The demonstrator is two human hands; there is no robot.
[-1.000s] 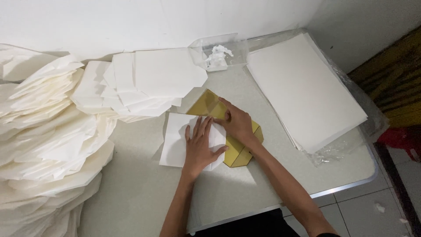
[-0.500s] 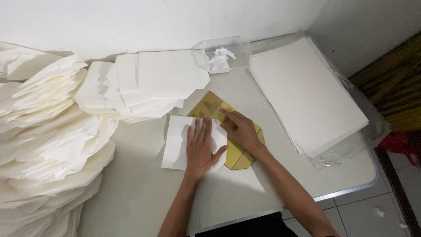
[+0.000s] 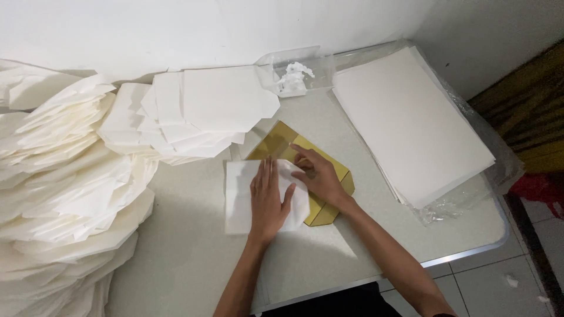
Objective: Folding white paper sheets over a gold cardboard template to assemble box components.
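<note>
**Flat palm on the paper, fingertips on the gold template**

My left hand (image 3: 269,199) lies open and flat, fingers spread, pressing down on the white paper sheet (image 3: 241,202) so it cannot slide while I work its edge. It clamps nothing; the weight of the palm does the holding. My right hand (image 3: 317,176) rests just beside it, fingers together and stretched toward the upper left, fingertips on the gold card template (image 3: 282,144) where the paper wraps over it. That hand grips nothing either; it pushes along the line where paper meets card, which seems to be why it sits at an angle across the template.

The template lies flat in the middle of the tabletop (image 3: 194,264), half covered by the sheet, its angled corners showing above and to the right of my hands. I keep it close to my body, where both arms reach it without stretching.

Further out, the stack of cut-corner sheets (image 3: 217,108) sits just behind the template, fanned loosely against the wall. To my left the big heap of folded paper (image 3: 64,194) piles up high. To my right, well apart from my hands, the stack of plain white sheets (image 3: 411,123) lies on its clear plastic wrapping. A small clear plastic box (image 3: 294,73) with white scraps inside stands by the wall between the two stacks.
</note>
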